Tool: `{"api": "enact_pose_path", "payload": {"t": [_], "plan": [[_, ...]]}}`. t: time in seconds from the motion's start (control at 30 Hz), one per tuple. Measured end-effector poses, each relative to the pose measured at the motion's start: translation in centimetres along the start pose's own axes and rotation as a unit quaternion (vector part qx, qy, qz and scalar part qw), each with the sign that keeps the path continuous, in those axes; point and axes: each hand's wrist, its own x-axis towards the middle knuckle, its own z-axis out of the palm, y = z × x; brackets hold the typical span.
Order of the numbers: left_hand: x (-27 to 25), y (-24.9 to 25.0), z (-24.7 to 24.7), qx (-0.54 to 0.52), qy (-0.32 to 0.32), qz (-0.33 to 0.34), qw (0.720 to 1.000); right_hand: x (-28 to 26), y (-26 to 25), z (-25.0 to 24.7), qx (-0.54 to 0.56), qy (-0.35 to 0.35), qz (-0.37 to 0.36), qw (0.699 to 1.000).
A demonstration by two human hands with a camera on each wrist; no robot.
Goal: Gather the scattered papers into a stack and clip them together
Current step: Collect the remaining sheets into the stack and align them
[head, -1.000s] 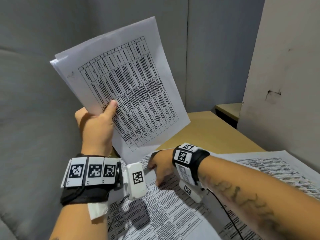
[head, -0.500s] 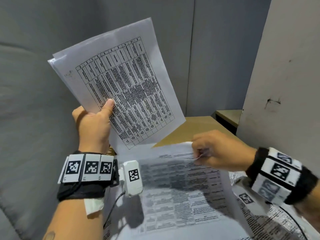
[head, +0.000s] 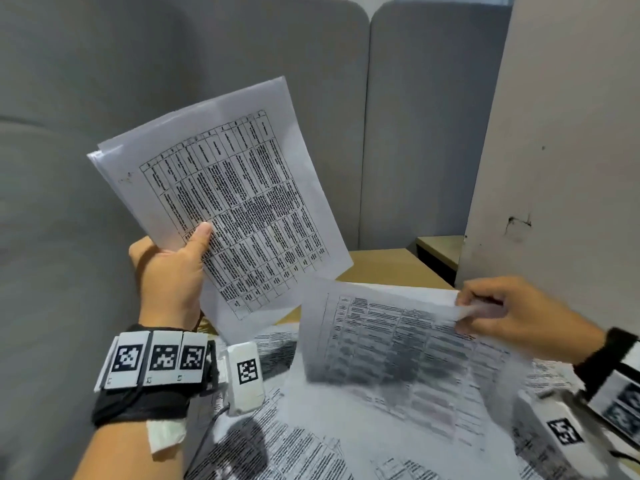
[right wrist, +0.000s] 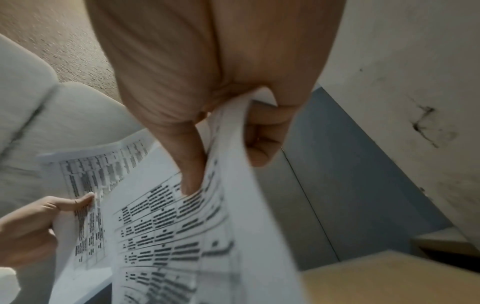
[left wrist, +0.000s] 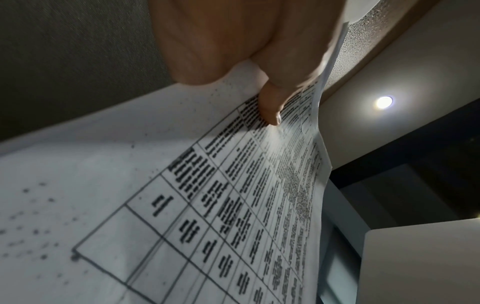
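**Q:** Why's the bundle up in the air like that?

**Me:** Keeps it off the desk so nothing slides. My left hand [head: 171, 271] grips the gathered stack of printed sheets [head: 221, 188] near its lower edge, thumb [left wrist: 270, 107] pressed on the table print, other fingers behind, so I can't see them. Stack's tilted, face toward me, top corners fanned a bit, i.e. not squared yet.

**Q:** And the right?

**Me:** My right hand [head: 512, 317] pinches one loose sheet [head: 398, 348] at its top edge, thumb on the printed face, fingers curled behind the edge. It's lifted off the desk, sagging and blurred, well apart from the stack, lower and to the right. Edge grip lets the rest hang free, so I reckon it'll slip onto the stack without crumpling.

**Q:** More left?

**Me:** Yep. More printed pages [head: 311, 455] lie overlapped on the wooden desk [head: 388, 265] under both hands. So approx. midway through gathering, I'd say.

**Q:** Clip?

**Me:** Not in view anywhere. Squaring the edges comes first imo; a fanned corner could clip crooked.
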Motion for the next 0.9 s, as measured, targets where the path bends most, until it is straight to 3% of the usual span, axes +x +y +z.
{"api": "enact_pose_path", "payload": {"t": [0.13, 0.27, 0.4, 0.57, 0.77, 0.9], "plan": [[0.1, -0.4, 0.0, 0.012, 0.013, 0.005, 1.0, -0.1, -1.8, -1.6, -0.104, 0.099, -0.117, 0.983], [0.6, -0.9, -0.3, 0.005, 0.011, -0.018, 1.0, 0.3, -4.1, -4.0, -0.252, 0.101, -0.187, 0.944], [0.1, -0.1, 0.2, -0.01, -0.076, -0.014, 0.997, 1.0, -7.4, -4.3, -0.327, 0.01, -0.198, 0.924], [-1.5, 0.6, 1.7, 0.022, -0.249, 0.014, 0.968, 3.4, -11.6, -3.7, -0.326, -0.041, -0.196, 0.924], [-3.6, 1.4, 3.9, 0.054, -0.375, -0.004, 0.926, 6.5, -15.6, -2.3, -0.47, -0.029, -0.169, 0.866], [-4.0, 1.6, 4.3, 0.048, -0.386, -0.018, 0.921, 7.5, -16.8, -2.1, -0.5, 0.067, -0.248, 0.827]]}}
